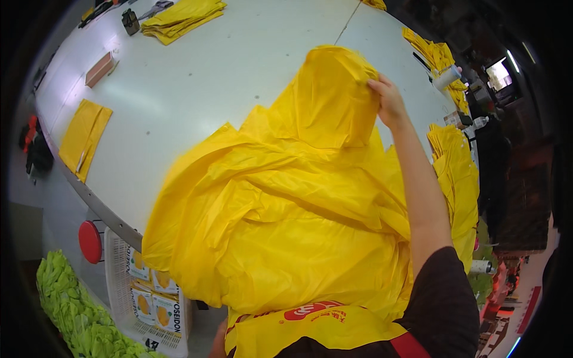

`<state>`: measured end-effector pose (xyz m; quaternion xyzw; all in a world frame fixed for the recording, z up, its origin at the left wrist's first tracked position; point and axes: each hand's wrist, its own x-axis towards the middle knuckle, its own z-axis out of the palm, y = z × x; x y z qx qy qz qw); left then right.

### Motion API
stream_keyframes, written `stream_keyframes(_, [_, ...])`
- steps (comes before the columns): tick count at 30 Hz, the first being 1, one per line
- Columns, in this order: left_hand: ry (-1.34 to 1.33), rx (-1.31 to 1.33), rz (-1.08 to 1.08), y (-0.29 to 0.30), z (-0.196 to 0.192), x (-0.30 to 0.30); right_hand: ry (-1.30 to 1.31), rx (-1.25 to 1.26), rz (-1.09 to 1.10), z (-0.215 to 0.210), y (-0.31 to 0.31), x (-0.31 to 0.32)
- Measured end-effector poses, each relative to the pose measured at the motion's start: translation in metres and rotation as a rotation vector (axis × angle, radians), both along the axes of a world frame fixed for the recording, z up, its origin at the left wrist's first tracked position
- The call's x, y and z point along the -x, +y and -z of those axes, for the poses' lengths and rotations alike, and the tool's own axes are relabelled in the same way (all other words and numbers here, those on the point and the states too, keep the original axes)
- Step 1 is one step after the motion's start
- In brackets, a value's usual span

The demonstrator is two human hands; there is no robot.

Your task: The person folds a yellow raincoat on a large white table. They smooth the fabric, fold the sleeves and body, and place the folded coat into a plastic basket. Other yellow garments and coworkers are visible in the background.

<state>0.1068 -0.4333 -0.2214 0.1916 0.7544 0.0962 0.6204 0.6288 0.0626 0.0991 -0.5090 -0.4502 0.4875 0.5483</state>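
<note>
A large crumpled yellow plastic sheet, like a raincoat, lies bunched over the near edge of a white table. My right hand pinches its far upper corner and holds it raised above the tabletop. My left hand is hidden under the yellow sheet. A yellow apron with red print covers my front at the bottom.
Folded yellow pieces lie on the table: a stack at the far left, a flat one at the left edge, piles at the right. A white basket with small packets, a red stool and green bundles stand below left.
</note>
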Motion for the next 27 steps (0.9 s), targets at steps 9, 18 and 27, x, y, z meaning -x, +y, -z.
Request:
stream_keyframes(9, [-0.302, -0.17, 0.939, 0.145, -0.217, -0.029, -1.015, -0.25, -0.702, -0.017, -0.259, 0.046])
stream_keyframes(18, [-0.87, 0.103, 0.331, 0.159, -0.197, -0.162, -0.59, -0.002, -0.364, 0.072, -0.298, 0.021])
stream_keyframes(27, [-1.139, -0.042, -0.172, 0.144, -0.188, -0.219, -0.85, 0.024, -0.311, 0.098, -0.313, 0.011])
